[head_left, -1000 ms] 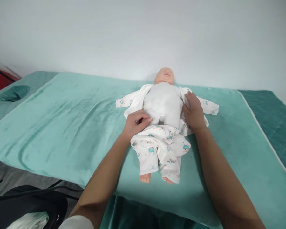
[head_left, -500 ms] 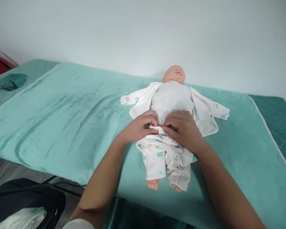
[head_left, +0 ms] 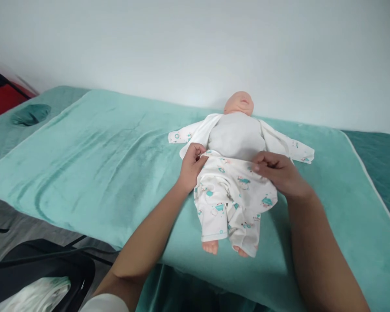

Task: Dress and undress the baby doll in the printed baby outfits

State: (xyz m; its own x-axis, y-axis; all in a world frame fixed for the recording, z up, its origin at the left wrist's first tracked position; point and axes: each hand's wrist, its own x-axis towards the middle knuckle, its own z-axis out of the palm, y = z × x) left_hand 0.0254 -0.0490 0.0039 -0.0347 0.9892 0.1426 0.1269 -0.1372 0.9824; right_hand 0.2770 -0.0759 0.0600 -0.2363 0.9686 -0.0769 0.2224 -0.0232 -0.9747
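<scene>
A baby doll (head_left: 235,134) lies on its back with its head toward the wall. Its white patterned jacket (head_left: 284,143) is spread open, leaving the pale grey torso bare. White patterned baby pants (head_left: 229,186) cover both legs, with the feet poking out of the cuffs. At the left end of the waistband, my left hand (head_left: 193,164) pinches the fabric between thumb and fingers. My right hand (head_left: 279,171) is closed at the waistband's other end, its fingertips on the pants. Between the hands the waistband stretches across the doll's lower belly.
A green velvety sheet (head_left: 117,173) covers the padded bed, which has a face hole (head_left: 30,115) at its left end. Behind it stands a white wall (head_left: 182,47). At lower left, a black chair (head_left: 26,268) holds folded patterned cloth (head_left: 35,297).
My hands have moved apart toward the doll's sides and slightly upward. The bunched front of the pants has been drawn up and spread flat over the lower belly.
</scene>
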